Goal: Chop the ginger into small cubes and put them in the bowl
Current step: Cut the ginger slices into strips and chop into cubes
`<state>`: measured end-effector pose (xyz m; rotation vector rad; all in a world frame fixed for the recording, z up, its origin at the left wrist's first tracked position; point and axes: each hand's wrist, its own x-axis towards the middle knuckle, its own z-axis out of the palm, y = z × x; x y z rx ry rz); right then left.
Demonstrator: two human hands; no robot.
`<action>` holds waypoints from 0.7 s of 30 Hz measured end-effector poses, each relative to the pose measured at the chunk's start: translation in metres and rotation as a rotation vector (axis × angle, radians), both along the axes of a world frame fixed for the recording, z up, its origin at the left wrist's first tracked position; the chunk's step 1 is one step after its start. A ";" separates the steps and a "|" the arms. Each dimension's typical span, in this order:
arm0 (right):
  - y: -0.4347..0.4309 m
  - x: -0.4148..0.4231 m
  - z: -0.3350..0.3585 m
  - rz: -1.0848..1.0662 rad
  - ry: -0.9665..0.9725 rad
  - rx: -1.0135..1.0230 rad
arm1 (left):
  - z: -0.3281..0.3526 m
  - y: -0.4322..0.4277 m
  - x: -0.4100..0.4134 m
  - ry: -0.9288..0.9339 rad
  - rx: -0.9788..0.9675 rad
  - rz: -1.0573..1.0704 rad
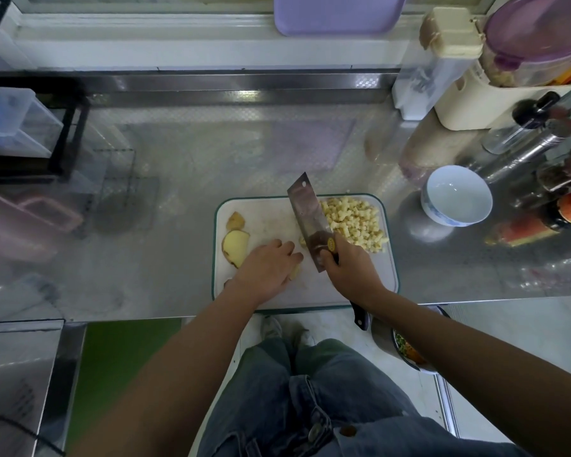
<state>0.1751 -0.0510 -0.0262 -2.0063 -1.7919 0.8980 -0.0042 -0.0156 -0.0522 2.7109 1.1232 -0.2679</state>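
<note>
A white cutting board (360,285) with a teal rim lies on the steel counter. A pile of small yellow ginger cubes (355,222) covers its far right part. Larger ginger pieces (236,247) with skin lie at its left. My left hand (267,268) is curled over a small piece of ginger (295,271) near the board's middle. My right hand (346,268) grips the handle of a cleaver (307,209), whose blade stands edge-down just right of my left fingers. An empty white bowl (457,194) stands right of the board.
Bottles and jars (548,179) crowd the right side of the counter. A cream container (465,94) and clear boxes stand at the back right. A black rack with plastic bins (20,127) is at the left. A metal bowl of scraps (409,351) sits below the counter edge.
</note>
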 end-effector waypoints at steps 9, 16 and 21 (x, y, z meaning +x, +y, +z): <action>0.000 -0.005 0.003 0.089 -0.067 -0.003 | -0.009 -0.022 0.016 -0.158 -0.003 0.528; -0.006 -0.009 0.000 0.172 -0.173 -0.038 | -0.010 -0.025 0.015 -0.355 -0.029 0.777; -0.011 -0.013 -0.002 0.229 -0.230 -0.039 | -0.013 -0.029 0.004 -0.369 -0.028 0.746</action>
